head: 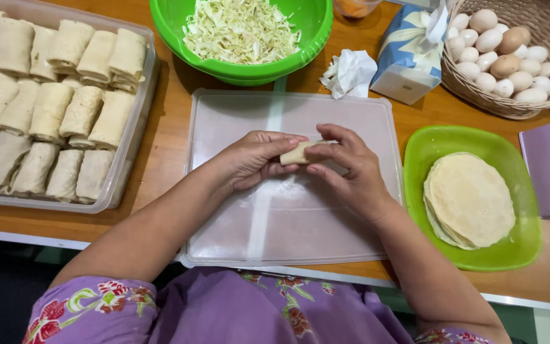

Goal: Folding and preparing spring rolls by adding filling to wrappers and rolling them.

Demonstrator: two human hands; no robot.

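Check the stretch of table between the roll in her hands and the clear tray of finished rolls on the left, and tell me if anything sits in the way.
Nothing visible does. Both the left hand and right hand grip the roll above the clear plastic board. Between it and the tray of finished rolls lies only bare board and wooden table. The green bowl of shredded cabbage sits farther back.

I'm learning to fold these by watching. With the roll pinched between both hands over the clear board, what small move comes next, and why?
Probably carry the roll left to the clear container: both hands, left hand and right hand, hold it looking closed, and finished rolls already lie there in rows.
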